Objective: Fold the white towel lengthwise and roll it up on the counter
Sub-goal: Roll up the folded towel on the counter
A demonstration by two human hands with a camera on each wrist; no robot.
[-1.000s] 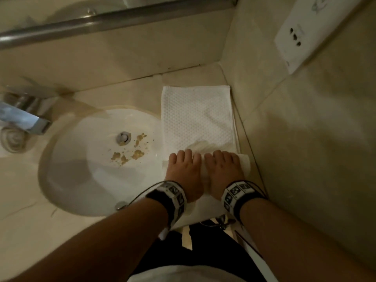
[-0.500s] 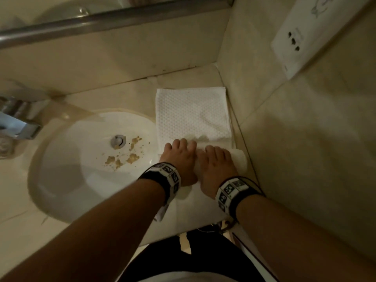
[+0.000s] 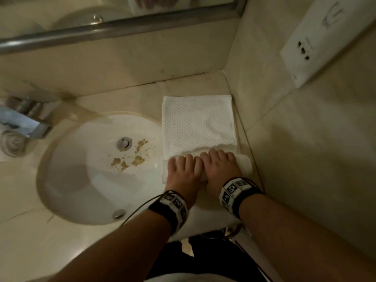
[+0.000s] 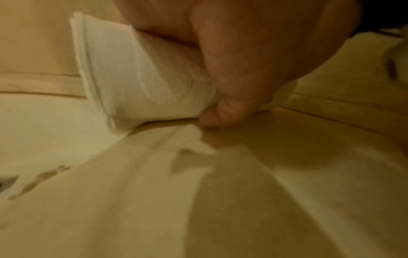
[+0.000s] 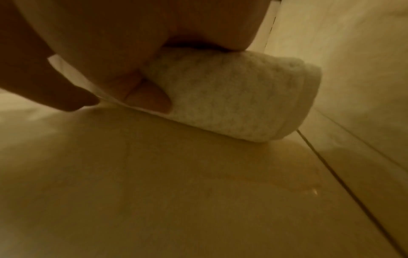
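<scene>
Lying along a beige stone counter [image 3: 126, 102], the white towel [image 3: 195, 123] fills the strip between the sink [image 3: 85, 180] and the side wall [image 3: 295, 149]. Its far part is flat and patterned, stopping short of the back wall beneath a metal rail [image 3: 114, 31]; its near part is rolled into a thick tube. The right edge of the towel runs just beside the wall seam, and the left edge overlaps the sink's rim, so free counter shows only beyond the towel and nearer the person.

The left hand [image 3: 184, 171] and right hand [image 3: 220, 165] sit side by side on the roll, fingers curved over its top and thumbs tucked under its near side, gripping it. One roll end pokes out right of the right hand, close to the wall.

The sink holds brownish crumbs [image 3: 130, 157] beside its drain [image 3: 124, 143]. A faucet [image 3: 24, 125] stands left of it, and an outlet plate [image 3: 325, 41] sits on the side wall.
</scene>
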